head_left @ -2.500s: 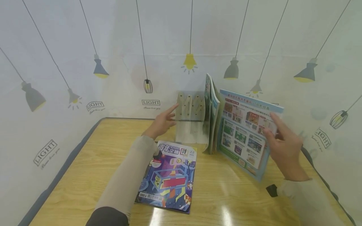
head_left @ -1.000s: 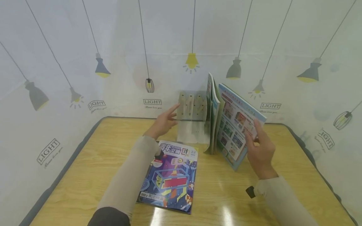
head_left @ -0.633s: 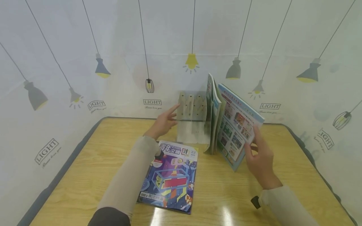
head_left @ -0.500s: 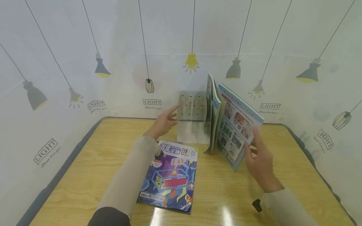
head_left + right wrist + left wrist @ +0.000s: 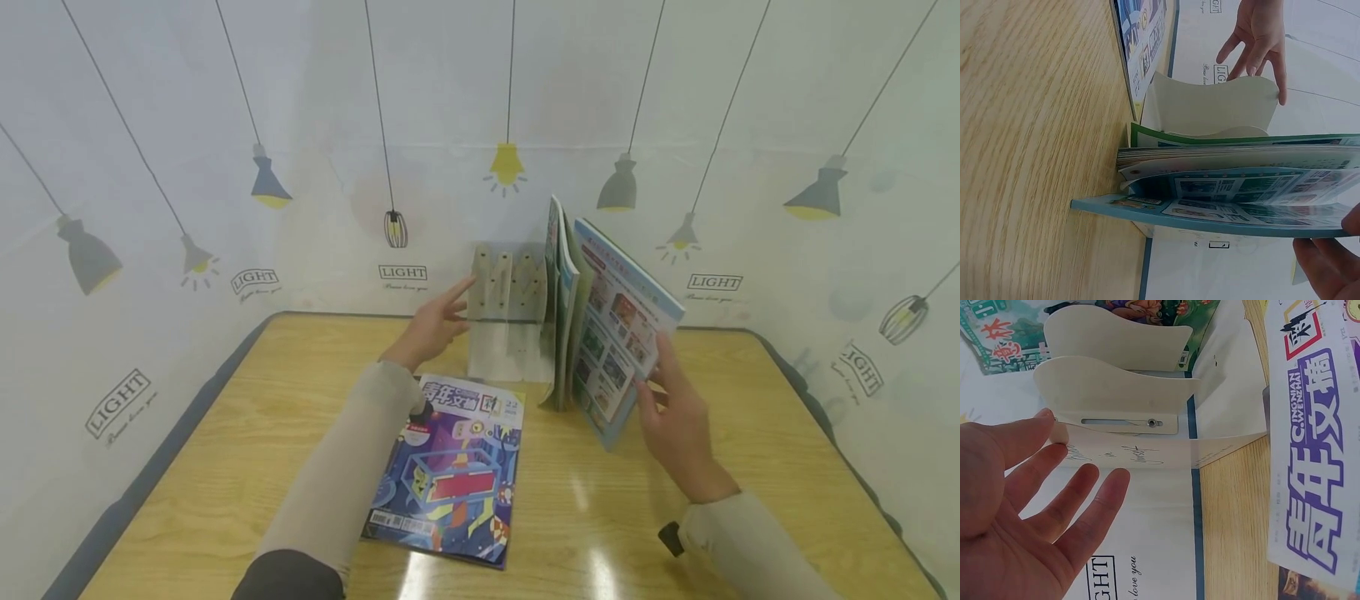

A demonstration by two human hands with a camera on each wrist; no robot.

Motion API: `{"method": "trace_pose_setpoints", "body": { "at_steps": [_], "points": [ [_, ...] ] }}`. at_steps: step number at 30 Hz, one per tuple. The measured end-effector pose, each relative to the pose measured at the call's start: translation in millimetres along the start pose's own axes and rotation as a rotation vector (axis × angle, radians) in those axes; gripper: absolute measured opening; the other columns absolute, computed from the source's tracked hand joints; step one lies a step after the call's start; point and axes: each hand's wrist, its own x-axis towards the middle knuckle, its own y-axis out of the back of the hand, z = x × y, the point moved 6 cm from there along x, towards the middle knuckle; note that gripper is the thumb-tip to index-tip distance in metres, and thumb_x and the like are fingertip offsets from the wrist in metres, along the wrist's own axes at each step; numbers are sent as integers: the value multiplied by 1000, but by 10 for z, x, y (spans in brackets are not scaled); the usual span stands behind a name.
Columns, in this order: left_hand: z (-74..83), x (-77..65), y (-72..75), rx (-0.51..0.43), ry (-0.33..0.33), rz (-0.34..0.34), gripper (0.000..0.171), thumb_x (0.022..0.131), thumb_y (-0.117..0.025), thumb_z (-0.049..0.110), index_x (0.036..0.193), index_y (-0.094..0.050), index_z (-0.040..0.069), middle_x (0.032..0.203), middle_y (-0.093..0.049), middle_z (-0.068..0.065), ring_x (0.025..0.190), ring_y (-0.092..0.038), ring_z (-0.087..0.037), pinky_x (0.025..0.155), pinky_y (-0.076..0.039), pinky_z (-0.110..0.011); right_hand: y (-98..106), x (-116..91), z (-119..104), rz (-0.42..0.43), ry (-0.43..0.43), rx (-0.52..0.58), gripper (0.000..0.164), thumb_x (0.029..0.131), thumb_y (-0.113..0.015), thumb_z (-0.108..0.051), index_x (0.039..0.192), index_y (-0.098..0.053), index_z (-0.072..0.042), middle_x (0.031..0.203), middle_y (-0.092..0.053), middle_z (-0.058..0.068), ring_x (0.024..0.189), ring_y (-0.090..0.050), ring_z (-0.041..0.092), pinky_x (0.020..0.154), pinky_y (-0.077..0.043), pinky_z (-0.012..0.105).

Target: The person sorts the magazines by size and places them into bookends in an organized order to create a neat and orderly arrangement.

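My left hand (image 5: 435, 329) reaches to the near-left end of a white book rack (image 5: 510, 350), fingers loosely spread. In the left wrist view its fingertips (image 5: 1044, 414) are at the edge of the rack's end panel (image 5: 1160, 453). My right hand (image 5: 678, 425) pinches the outer edge of a light-blue-bordered magazine (image 5: 615, 333), thumb on the page side. This magazine stands upright at a slant, just right of other magazines (image 5: 562, 308) standing in the rack. In the right wrist view its lower corner (image 5: 1085, 205) is close over the table.
A purple magazine (image 5: 457, 475) lies flat on the wooden table (image 5: 262, 433), in front of the rack and beside the left forearm. The wall (image 5: 330, 208) with printed lamps runs close behind the rack. Curved dividers (image 5: 1116, 387) stand between the rack's slots.
My right hand has moved left with the light-blue-bordered magazine, which has turned more edge-on and come close to the standing magazines. My left hand has stayed at the rack.
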Motion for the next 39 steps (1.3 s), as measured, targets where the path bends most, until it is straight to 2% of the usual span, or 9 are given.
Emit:
{"method": "trace_pose_setpoints", "body": {
  "at_steps": [5,10,17,22,24,28,32,36,39],
  "points": [
    [49,-39,-5,16,-6,8,73,83,-53,3,130,-20,48,133,-35,-13,107,-48,-26,77,-47,-37,-73,28,23,-10,3,9,74,73,-60,11,136,-26,-9,123,-47,10,91,-57,27,63,-48,15],
    [44,-37,-9,8,-8,6,74,83,-52,1,131,-20,47,133,-34,-13,108,-47,-28,77,-47,-37,-146,57,17,1,34,21,73,72,-61,11,135,-27,-7,123,-47,10,90,-58,28,64,-48,17],
    [34,-33,-8,-2,-6,4,72,83,-53,3,130,-21,48,133,-34,-13,108,-47,-27,78,-46,-40,-282,109,25,-2,32,48,74,73,-60,10,136,-26,-8,126,-44,9,93,-57,26,66,-48,16],
    [-169,106,-15,4,-39,23,73,82,-56,7,126,-21,54,133,-36,-10,106,-49,-25,76,-47,-40,-360,154,18,14,47,60,74,72,-61,12,135,-28,-8,123,-47,12,92,-57,26,66,-48,15],
    [-202,127,-12,9,-45,27,73,82,-56,8,125,-21,55,133,-36,-10,106,-49,-25,74,-48,-39,-389,172,17,17,53,56,74,72,-61,12,135,-28,-8,121,-48,14,91,-57,26,66,-48,16],
    [-39,16,-2,7,-22,7,72,82,-55,7,127,-21,52,133,-35,-11,107,-48,-24,75,-48,-36,-445,202,7,17,73,34,73,73,-60,11,135,-28,-8,120,-48,15,90,-57,27,64,-51,25],
    [89,-76,4,16,-9,4,71,84,-54,6,129,-21,49,133,-35,-12,108,-47,-24,76,-48,-35,-505,227,-2,2,81,19,71,75,-59,9,135,-27,-9,125,-44,13,91,-57,27,64,-51,27],
    [92,-71,9,18,-7,4,71,84,-53,5,130,-21,48,133,-35,-12,108,-47,-24,75,-48,-34,-553,250,5,-12,70,6,71,76,-59,7,136,-26,-11,129,-41,9,93,-56,26,65,-51,27],
    [20,-14,14,22,-14,7,73,83,-54,5,130,-21,49,133,-35,-13,108,-47,-24,73,-48,-34,-582,271,10,-19,63,7,71,76,-58,7,137,-25,-12,129,-41,8,94,-56,26,66,-51,26]
  ]
}}
